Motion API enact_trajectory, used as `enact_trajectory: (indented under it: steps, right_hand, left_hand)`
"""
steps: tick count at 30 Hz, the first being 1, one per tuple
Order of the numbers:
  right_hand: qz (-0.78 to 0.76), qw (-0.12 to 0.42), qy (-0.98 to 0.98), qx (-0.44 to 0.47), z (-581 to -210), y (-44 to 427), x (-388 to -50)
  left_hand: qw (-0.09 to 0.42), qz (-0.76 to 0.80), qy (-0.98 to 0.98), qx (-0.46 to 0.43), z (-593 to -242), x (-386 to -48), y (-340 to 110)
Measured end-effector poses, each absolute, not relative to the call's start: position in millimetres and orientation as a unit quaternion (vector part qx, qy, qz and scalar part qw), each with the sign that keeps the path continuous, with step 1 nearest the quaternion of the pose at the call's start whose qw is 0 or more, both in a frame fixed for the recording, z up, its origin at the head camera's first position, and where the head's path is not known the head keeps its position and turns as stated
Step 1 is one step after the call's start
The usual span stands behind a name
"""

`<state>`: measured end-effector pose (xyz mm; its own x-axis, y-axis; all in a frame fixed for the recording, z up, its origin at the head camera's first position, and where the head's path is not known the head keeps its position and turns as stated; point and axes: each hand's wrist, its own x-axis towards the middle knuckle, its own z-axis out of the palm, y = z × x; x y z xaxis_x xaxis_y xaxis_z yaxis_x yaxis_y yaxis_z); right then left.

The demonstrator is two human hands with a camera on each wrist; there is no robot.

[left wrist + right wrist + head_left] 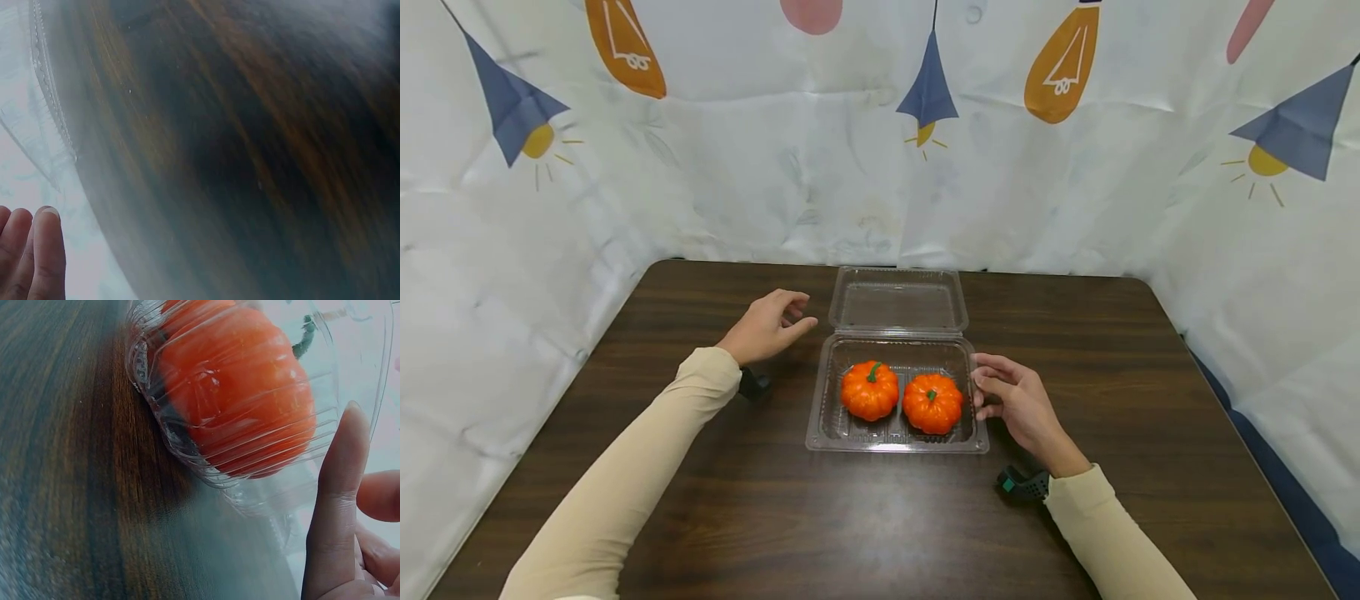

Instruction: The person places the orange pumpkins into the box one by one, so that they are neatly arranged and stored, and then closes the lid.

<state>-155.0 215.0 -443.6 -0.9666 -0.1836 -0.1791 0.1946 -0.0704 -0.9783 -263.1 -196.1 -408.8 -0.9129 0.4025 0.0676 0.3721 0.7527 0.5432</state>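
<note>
A clear plastic clamshell container [891, 443] lies on the table with its lid [898, 302] folded back, away from the person. Two small orange pumpkins with green stems sit side by side in its base: the left pumpkin [869, 392] and the right pumpkin [932, 404]. The right hand [1018, 404] holds the container's right rim between thumb and fingers. Up close, the right wrist view shows a pumpkin [244, 394] through the ribbed wall, beside the fingers [340, 481]. Left of the lid, the left hand [767, 325] hovers with loosely bent fingers, holding nothing.
The dark wood-grain table [737, 517] reaches back to a white fabric curtain [737, 183] printed with lamps and bulbs. That curtain also hangs along both sides. Each wrist wears a black strap, such as the right strap [1022, 483].
</note>
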Motion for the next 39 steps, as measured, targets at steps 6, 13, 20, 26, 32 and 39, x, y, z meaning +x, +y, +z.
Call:
enact_trajectory:
  steps: [6, 13, 20, 26, 32, 39]
  right_hand:
    - [-0.732, 0.129, 0.669, 0.004, -444.1, 215.6, -155.8]
    - [-0.733, 0.129, 0.668, 0.009, -446.8, 215.6, -156.6]
    - [-0.729, 0.133, 0.672, 0.006, -447.9, 215.6, -156.4]
    - [-0.729, 0.129, 0.673, 0.005, -447.2, 216.1, -157.9]
    - [-0.726, 0.127, 0.676, 0.001, -447.4, 216.2, -158.5]
    - [-0.729, 0.127, 0.673, 0.002, -450.4, 215.9, -159.5]
  left_hand:
    - [0.034, 0.32, 0.929, 0.183, -419.3, -274.1, -193.6]
    - [0.069, 0.364, 0.915, 0.16, -426.2, -281.2, -189.2]
    - [0.105, 0.414, 0.892, 0.149, -434.2, -287.8, -183.2]
    - [0.135, 0.473, 0.857, 0.152, -436.3, -294.3, -177.1]
    - [0.155, 0.52, 0.828, 0.144, -438.5, -299.6, -172.9]
    - [0.176, 0.545, 0.809, 0.132, -444.6, -303.6, -168.0]
